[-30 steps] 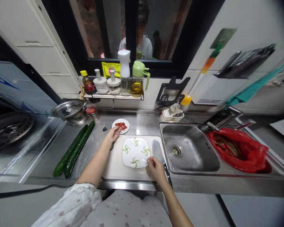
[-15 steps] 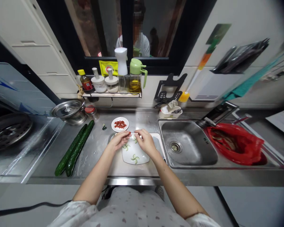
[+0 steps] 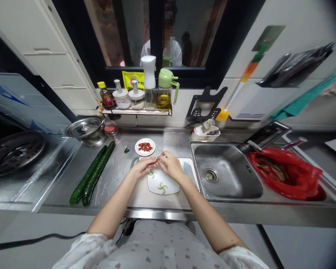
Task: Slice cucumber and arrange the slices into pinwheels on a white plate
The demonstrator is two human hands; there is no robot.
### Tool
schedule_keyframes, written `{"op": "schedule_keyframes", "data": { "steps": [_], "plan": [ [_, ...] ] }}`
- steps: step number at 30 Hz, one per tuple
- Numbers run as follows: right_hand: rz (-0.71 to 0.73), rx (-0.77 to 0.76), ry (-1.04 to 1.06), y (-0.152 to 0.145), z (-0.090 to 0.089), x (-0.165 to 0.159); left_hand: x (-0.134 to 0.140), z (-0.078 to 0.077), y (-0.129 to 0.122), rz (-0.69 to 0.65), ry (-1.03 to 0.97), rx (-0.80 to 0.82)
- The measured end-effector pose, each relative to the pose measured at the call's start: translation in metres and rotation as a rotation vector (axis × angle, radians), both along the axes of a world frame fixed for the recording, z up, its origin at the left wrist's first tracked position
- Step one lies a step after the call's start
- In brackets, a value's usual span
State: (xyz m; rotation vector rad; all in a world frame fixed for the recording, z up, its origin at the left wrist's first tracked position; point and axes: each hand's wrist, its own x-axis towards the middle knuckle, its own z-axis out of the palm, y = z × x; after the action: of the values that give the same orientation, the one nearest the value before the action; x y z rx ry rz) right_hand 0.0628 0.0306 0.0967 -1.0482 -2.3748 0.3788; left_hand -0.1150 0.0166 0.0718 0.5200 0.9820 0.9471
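Note:
My left hand [image 3: 145, 166] and my right hand [image 3: 169, 164] meet at the fingertips above a white square plate [image 3: 159, 185] with green swirl patterns. Pinched in the left fingers is a tiny red piece, mostly hidden now, and the right fingertips press against it. The patterned plate rests on a pale cutting board [image 3: 138, 200]. Just beyond my hands, a small round white dish [image 3: 140, 152] carries several small red pieces [image 3: 145, 146]. A flat blade-like surface [image 3: 187, 170] shows at the board's right, partly covered by my right arm.
Two cucumbers [image 3: 96, 172] lie at left near a lidded steel pot [image 3: 86, 130] and a red-capped jar [image 3: 112, 132]. A condiment shelf [image 3: 145, 111] hangs behind. On the right are a sink [image 3: 226, 172], a faucet [image 3: 266, 138] and a red plastic bag [image 3: 294, 175].
My hands have come together; the right fingertips, apart from the left ones before, now touch them at the red piece. The whole view has shifted slightly.

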Motion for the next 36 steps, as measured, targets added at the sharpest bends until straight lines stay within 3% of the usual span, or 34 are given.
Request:
{"op": "schedule_keyframes", "data": {
  "steps": [8,11,16,20,24,27,32,36],
  "plan": [
    [-0.055,-0.082,0.108,0.003,-0.004,-0.002,-0.003,-0.010,0.009,0.057,0.021,0.063],
    [-0.108,-0.124,0.191,0.005,-0.009,0.000,-0.011,-0.018,0.024,0.139,0.171,0.073],
    [-0.180,-0.207,0.255,0.005,-0.023,0.009,-0.032,-0.034,0.058,0.341,0.632,0.117],
    [-0.229,-0.254,0.266,0.003,-0.033,0.018,-0.045,-0.043,0.071,0.360,0.699,0.138],
    [-0.267,-0.271,0.295,0.006,-0.039,0.023,-0.042,-0.049,0.068,0.400,0.725,0.166],
    [-0.282,-0.284,0.345,0.010,-0.043,0.023,-0.026,-0.049,0.057,0.320,0.717,0.231],
    [-0.277,-0.305,0.409,0.016,-0.047,0.020,0.010,-0.036,0.033,-0.026,0.551,0.372],
    [-0.243,-0.298,0.450,0.016,-0.045,0.017,0.025,-0.021,0.021,-0.078,0.513,0.396]
  ]
}}
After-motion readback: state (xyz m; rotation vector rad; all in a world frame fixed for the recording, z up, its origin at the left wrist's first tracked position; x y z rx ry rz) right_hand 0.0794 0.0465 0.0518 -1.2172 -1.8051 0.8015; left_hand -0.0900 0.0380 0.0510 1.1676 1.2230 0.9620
